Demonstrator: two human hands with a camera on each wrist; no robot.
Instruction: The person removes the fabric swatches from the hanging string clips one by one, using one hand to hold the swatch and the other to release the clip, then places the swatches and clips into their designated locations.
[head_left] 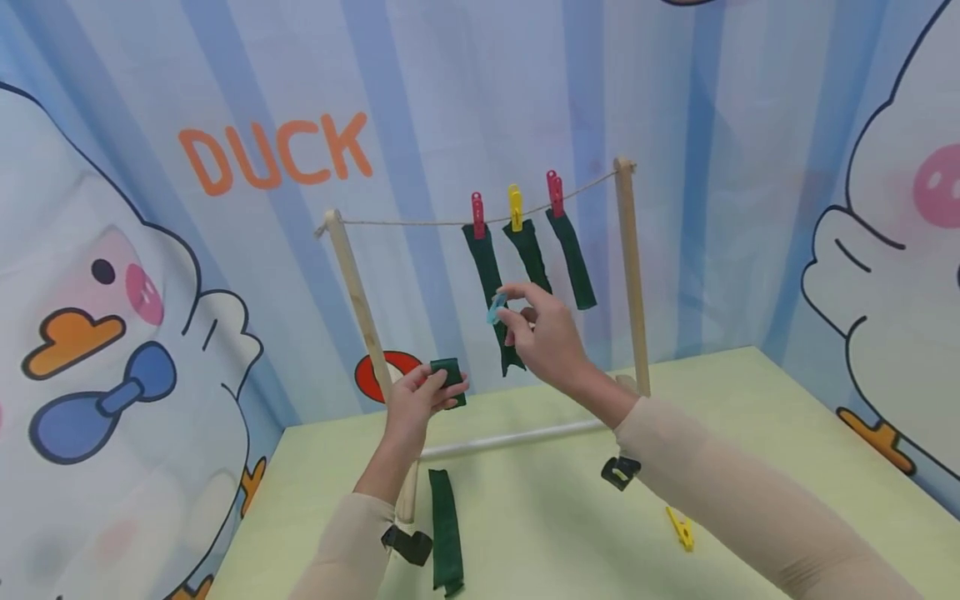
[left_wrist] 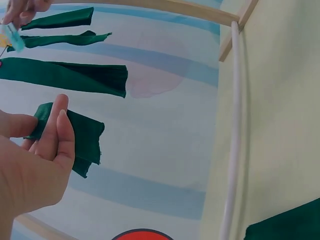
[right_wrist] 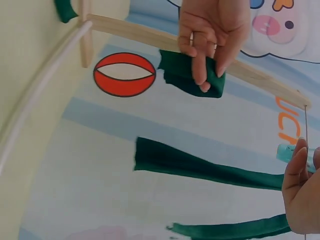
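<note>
Between thumb and fingers my left hand (head_left: 417, 396) pinches a folded green cloth strip (head_left: 447, 373), its loose ends hanging below the fingers in the left wrist view. Up and to the right, my right hand (head_left: 546, 333) pinches a light blue clothespin (head_left: 496, 308) in front of the hanging strips. A twine line (head_left: 420, 223) runs between two wooden posts. From it hang three green strips (head_left: 573, 258), held by a red clothespin (head_left: 478, 215), a yellow clothespin (head_left: 515, 208) and another red clothespin (head_left: 555, 193).
Another green strip (head_left: 446, 529) lies on the pale yellow table (head_left: 555, 517) beside the left forearm. A yellow clothespin (head_left: 681, 529) lies under the right forearm. The rack's left post (head_left: 358, 292), right post (head_left: 632, 275) and white crossbar (head_left: 517, 437) stand around the hands.
</note>
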